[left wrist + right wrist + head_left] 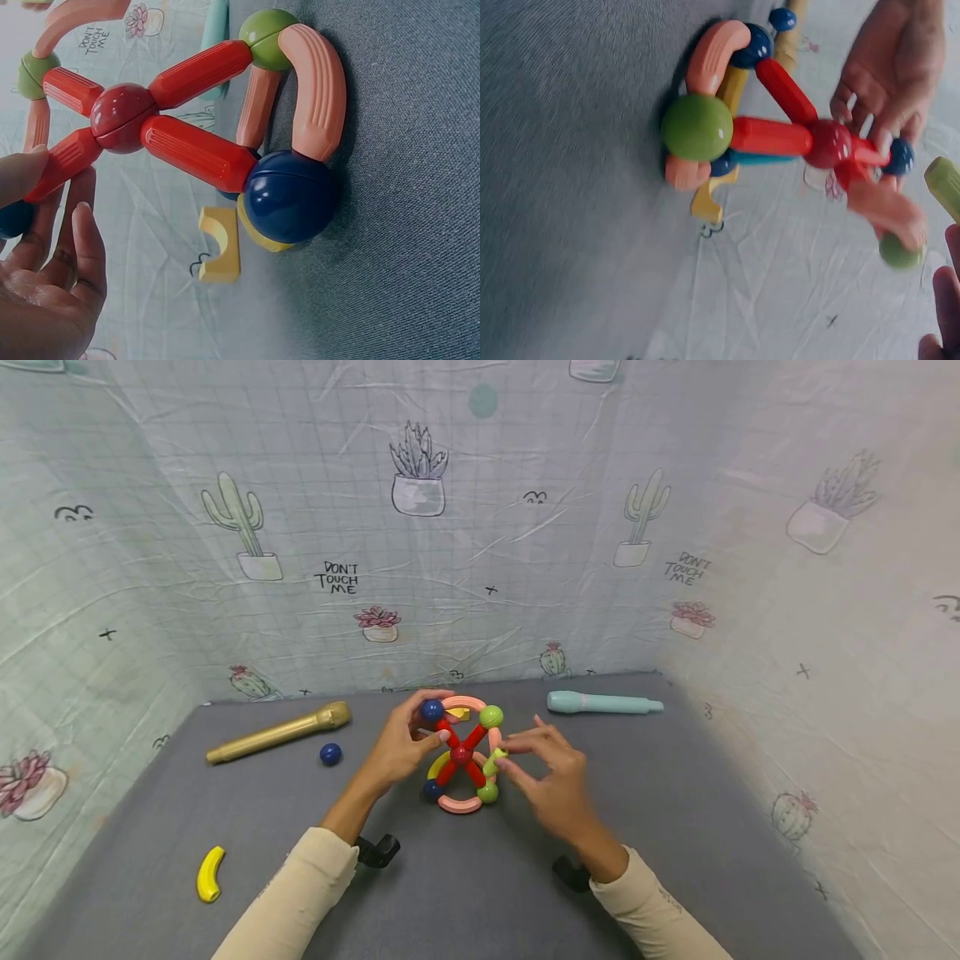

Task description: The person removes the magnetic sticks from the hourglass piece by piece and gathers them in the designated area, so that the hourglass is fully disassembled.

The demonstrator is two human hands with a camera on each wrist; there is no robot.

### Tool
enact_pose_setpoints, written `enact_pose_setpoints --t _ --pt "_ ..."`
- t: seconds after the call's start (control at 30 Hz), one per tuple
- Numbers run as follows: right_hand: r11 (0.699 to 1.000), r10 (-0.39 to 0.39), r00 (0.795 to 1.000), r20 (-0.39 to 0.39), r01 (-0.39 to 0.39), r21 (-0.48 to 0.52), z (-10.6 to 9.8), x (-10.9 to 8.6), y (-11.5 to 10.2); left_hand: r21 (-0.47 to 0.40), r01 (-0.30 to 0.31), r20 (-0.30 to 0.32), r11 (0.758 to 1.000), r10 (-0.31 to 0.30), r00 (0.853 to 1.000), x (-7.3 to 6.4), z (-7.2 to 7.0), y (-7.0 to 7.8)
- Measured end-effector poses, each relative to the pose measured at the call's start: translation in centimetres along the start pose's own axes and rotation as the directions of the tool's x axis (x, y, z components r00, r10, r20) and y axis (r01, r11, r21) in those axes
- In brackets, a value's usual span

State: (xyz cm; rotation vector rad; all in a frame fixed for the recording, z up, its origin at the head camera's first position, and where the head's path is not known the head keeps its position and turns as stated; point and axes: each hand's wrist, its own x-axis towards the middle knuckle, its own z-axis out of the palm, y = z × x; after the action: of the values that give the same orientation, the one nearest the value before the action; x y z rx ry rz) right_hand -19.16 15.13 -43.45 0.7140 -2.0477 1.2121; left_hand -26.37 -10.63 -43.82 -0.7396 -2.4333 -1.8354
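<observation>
A structure of magnetic balls and rods stands on the grey cloth, with a red centre ball (pixel 461 755) and red rods (pixel 199 154) forming an X. Blue balls (pixel 291 196) and green balls (pixel 697 127) end the rods, joined by curved pink rods (pixel 319 94). My left hand (pixel 397 743) pinches the upper left red rod (pixel 66 161) beside its blue ball, thumb in front and fingers behind. Between thumb and fingertips, my right hand (pixel 558 781) holds a short light-green rod (pixel 946 184) at the structure's right side. The right wrist view shows that rod apart from the structure.
A gold microphone-shaped stick (pixel 277 733) and a loose blue ball (pixel 331 754) lie to the left. Nearer on that side is a curved yellow rod (pixel 210 874). Behind the structure stands a yellow arch block (pixel 221 246). A pale teal stick (pixel 603 702) lies back right.
</observation>
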Motion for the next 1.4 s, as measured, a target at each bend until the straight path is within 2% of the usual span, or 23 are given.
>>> enact_pose_setpoints --t 0.23,0.4,0.63,0.83,0.93,1.1,1.2,1.4 --pt "0.989 0.145 0.989 -0.028 -0.145 0.02 -3.1 -0.5 2.1 0.001 0.017 -0.003 1.0 -0.017 1.0 0.0 0.0 -0.1" --pt "0.963 0.267 0.964 -0.016 -0.267 -0.037 -5.4 -1.5 4.2 -0.012 0.031 0.008 0.999 -0.031 0.999 0.1 -0.1 0.0" --pt "0.921 0.378 0.925 0.023 -0.374 -0.112 -8.3 -2.5 6.8 -0.012 0.024 0.006 1.0 -0.024 1.0 0.0 -0.1 0.1" --pt "0.873 0.476 0.874 0.097 -0.457 -0.172 -10.9 -3.3 9.3 -0.017 -0.001 -0.001 1.0 0.001 1.0 0.1 0.0 -0.2" --pt "0.84 0.528 0.837 0.142 -0.491 -0.23 -12.1 -3.8 10.5 -0.021 0.004 -0.002 1.0 -0.004 1.0 0.1 0.0 -0.2" --pt "0.774 0.617 0.763 0.192 -0.545 -0.324 -13.9 -4.5 11.8 -0.016 0.008 -0.001 1.0 -0.008 1.0 0.1 0.0 -0.3" --pt "0.748 0.648 0.733 0.206 -0.561 -0.354 -14.6 -4.6 12.3 -0.022 0.006 0.003 1.0 -0.005 1.0 0.1 0.0 -0.2" --pt "0.711 0.69 0.687 0.227 -0.584 -0.391 -15.2 -4.9 12.5 -0.024 0.011 0.006 1.0 -0.011 1.0 0.0 0.0 0.0"
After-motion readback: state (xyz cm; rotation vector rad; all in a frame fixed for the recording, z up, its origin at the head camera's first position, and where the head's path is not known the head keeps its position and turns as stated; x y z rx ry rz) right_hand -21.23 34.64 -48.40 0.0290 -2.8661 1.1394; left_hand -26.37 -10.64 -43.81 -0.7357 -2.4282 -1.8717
